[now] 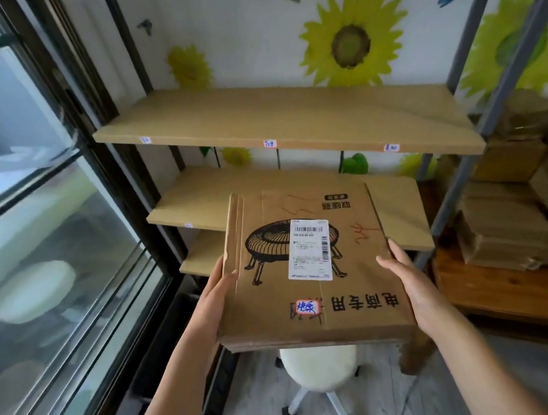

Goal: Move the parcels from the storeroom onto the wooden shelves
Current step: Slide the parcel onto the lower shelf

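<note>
I hold a flat brown cardboard parcel (pixel 314 292) in front of me, printed with a heater drawing and bearing a white shipping label. My left hand (pixel 213 297) grips its left edge and my right hand (pixel 414 290) grips its right edge. Beyond it stands a rack of wooden shelves: the top board (pixel 289 119) is bare, the middle board (pixel 209 198) lies just behind the parcel's far edge, and a lower board (pixel 203 260) shows at the left, mostly hidden by the parcel.
A glass window with a dark frame (pixel 84 134) runs along the left. A white wheeled stool (pixel 320 369) stands on the floor under the parcel. Several stacked cardboard boxes (pixel 508 213) sit on a wooden bench (pixel 525 293) at the right, past a grey rack post (pixel 468 169).
</note>
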